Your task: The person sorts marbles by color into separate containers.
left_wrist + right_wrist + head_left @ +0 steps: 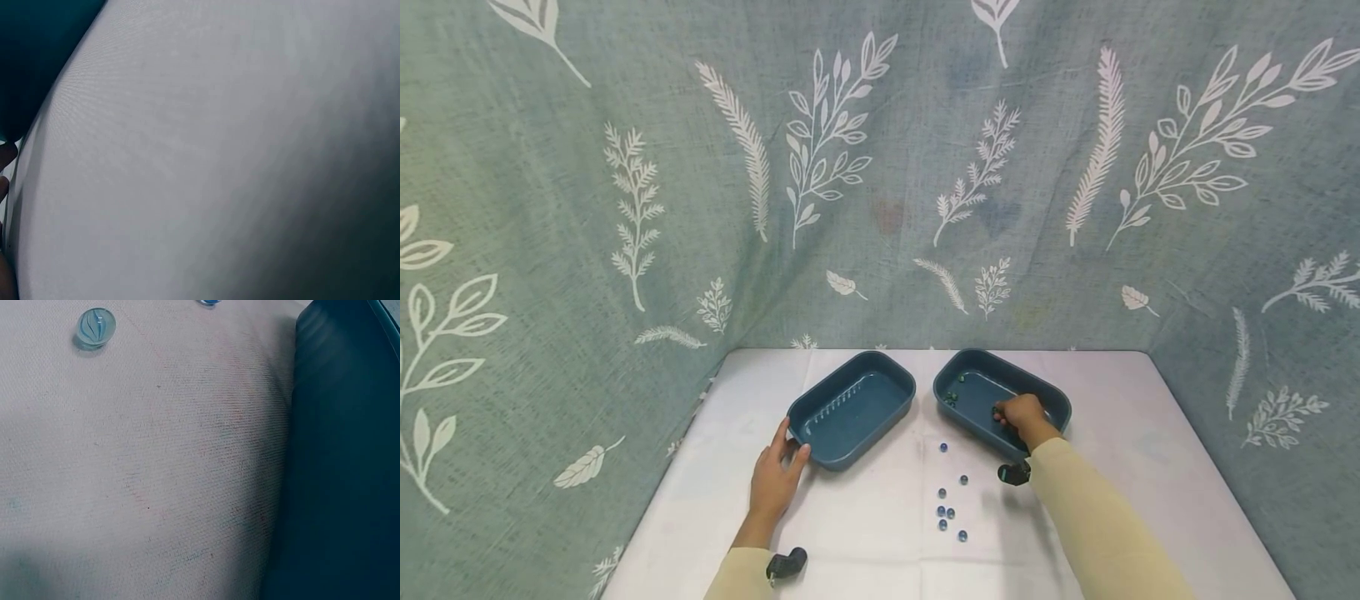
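Observation:
My right hand (1024, 414) reaches down into the right blue tray (1058, 398), its fingertips pinching a dark marble (996, 411). Several green marbles (951, 398) lie at the left end of that tray. My left hand (775, 482) touches the near left corner of another blue tray (850, 461), thumb and fingers spread along its outside. That left tray has no marbles in it. In the left wrist view only a few fingertips (6, 155) show beside the tray. The right wrist view shows the tray's outer wall (344, 456), and the right hand is hidden there.
Several blue and clear marbles (942, 511) lie loose on the white tablecloth (865, 533) between the two arms. A clear marble (96, 327) sits beside the right tray in the right wrist view. Patterned green cloth (880, 208) walls the table at the back and sides.

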Tool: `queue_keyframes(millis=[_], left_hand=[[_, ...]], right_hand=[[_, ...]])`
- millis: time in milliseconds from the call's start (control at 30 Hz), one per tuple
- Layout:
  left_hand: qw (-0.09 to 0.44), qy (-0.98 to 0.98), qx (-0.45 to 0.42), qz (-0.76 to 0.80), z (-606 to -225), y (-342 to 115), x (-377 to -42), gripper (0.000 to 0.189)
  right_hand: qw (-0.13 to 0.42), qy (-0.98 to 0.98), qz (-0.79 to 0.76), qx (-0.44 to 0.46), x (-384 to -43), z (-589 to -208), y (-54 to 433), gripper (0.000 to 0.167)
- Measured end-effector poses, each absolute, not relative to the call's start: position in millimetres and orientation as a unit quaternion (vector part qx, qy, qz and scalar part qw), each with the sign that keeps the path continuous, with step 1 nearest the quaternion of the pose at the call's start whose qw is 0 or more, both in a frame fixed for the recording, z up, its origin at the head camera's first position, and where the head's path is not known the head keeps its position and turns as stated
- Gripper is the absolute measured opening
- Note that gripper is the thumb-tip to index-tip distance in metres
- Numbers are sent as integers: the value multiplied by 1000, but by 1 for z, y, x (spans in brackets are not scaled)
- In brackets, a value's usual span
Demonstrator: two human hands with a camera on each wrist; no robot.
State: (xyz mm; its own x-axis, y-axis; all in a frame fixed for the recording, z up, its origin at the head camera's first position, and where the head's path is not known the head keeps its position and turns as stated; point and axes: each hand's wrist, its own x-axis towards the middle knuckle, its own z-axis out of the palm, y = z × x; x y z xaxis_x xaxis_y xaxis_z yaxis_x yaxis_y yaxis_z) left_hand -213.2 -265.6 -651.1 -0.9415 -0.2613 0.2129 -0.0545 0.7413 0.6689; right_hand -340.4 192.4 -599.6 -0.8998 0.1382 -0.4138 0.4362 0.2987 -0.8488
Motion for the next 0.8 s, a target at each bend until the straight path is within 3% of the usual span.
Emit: queue_keyframes(millis=[333,800], left_hand=[[149,-922,88,-346,-649,-264,-213,73],[148,-921,86,-351,-654,-265,-216,72]], right_hand=[[124,805,-556,167,-337,-594,192,15],[48,871,-489,13,-288,-541,224,35]])
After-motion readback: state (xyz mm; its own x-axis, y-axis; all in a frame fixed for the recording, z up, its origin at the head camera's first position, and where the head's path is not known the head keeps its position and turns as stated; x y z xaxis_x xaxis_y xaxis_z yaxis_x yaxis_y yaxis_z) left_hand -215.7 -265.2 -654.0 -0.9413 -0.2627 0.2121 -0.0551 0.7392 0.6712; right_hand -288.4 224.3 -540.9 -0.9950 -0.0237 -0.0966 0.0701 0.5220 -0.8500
